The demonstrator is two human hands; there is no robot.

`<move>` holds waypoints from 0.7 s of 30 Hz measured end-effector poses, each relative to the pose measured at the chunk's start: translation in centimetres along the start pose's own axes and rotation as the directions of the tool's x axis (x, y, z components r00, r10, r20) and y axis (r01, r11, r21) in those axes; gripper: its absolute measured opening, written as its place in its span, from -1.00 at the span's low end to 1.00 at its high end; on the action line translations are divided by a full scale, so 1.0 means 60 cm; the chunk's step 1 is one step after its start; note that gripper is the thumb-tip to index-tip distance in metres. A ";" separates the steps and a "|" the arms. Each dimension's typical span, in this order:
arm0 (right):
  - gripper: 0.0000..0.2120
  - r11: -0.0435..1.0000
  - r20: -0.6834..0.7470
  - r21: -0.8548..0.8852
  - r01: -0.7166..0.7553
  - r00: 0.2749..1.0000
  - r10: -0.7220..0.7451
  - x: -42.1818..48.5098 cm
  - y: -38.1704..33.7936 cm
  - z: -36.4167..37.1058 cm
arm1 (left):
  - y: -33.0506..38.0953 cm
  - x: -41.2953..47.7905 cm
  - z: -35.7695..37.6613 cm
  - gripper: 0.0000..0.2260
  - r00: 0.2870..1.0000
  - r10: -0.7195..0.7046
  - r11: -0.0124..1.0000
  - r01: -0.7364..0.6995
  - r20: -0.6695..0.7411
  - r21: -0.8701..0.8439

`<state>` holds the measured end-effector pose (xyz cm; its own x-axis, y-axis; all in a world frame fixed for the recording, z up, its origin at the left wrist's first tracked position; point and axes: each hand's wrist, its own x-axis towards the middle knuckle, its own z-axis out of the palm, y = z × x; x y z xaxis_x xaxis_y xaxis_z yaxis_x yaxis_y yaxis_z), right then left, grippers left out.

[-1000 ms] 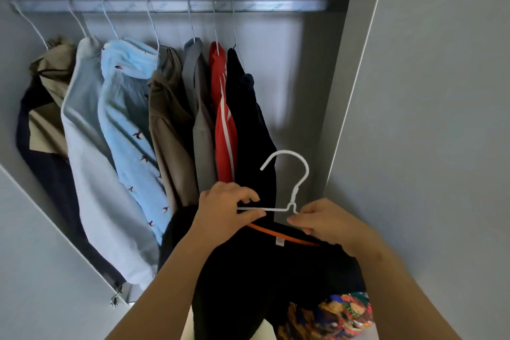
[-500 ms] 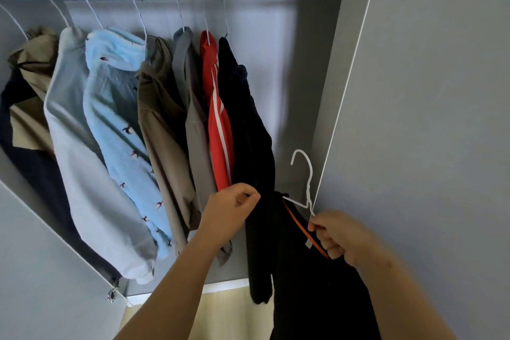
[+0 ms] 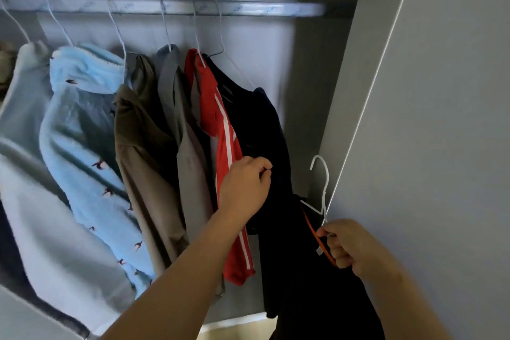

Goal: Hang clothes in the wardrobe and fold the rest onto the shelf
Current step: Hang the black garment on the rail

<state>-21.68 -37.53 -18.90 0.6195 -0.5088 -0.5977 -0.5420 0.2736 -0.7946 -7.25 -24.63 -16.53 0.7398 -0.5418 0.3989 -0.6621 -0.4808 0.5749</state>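
Now | step: hook hanger (image 3: 327, 188) on rail (image 3: 276, 9) | tip: raise R hand (image 3: 350, 246) high, aim hook at bare rail right of navy tee (image 3: 256, 124) | R hand low by grey side panel (image 3: 441, 119), fingers curled round hanger neck, black top (image 3: 317, 298) w/ orange collar hangs below | L hand (image 3: 245, 188) raised, fingers pinch navy tee.

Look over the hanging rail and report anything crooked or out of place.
The dark navy top at the right end of the row sits lopsided: one wire arm of its hanger shows bare above the cloth. The right hand holds a white hanger, not yet on the rail.
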 end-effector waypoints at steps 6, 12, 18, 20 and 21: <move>-0.74 0.999 -0.056 0.039 -0.025 0.998 0.027 0.041 -0.031 -0.018 | 0.037 0.133 0.078 -0.63 0.920 0.300 0.805 -0.386 0.253 0.450; -0.75 0.997 -0.086 0.069 -0.016 0.996 0.022 0.054 -0.035 -0.019 | 0.048 0.230 0.128 -0.46 0.767 0.058 0.184 -0.638 0.639 0.748; -0.73 0.995 -0.134 0.098 -0.015 0.991 0.028 0.056 -0.029 -0.025 | -0.009 0.206 0.128 -0.60 0.696 -0.237 0.251 -0.630 0.677 0.735; -0.75 0.992 -0.159 0.125 -0.012 0.987 0.032 0.056 -0.030 -0.027 | -0.038 0.188 0.117 -0.57 0.711 -0.330 0.108 -0.625 0.621 0.773; -0.75 0.991 -0.173 0.136 -0.009 0.984 0.032 0.058 -0.031 -0.027 | -0.056 0.183 0.112 -0.57 0.715 -0.367 0.090 -0.609 0.595 0.788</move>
<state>-19.43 -41.14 -19.31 0.4942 -0.6332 -0.5957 -0.4646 0.3867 -0.7966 2.28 -33.62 -18.86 0.7011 -0.6208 -0.3509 -0.6047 -0.2568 -0.7539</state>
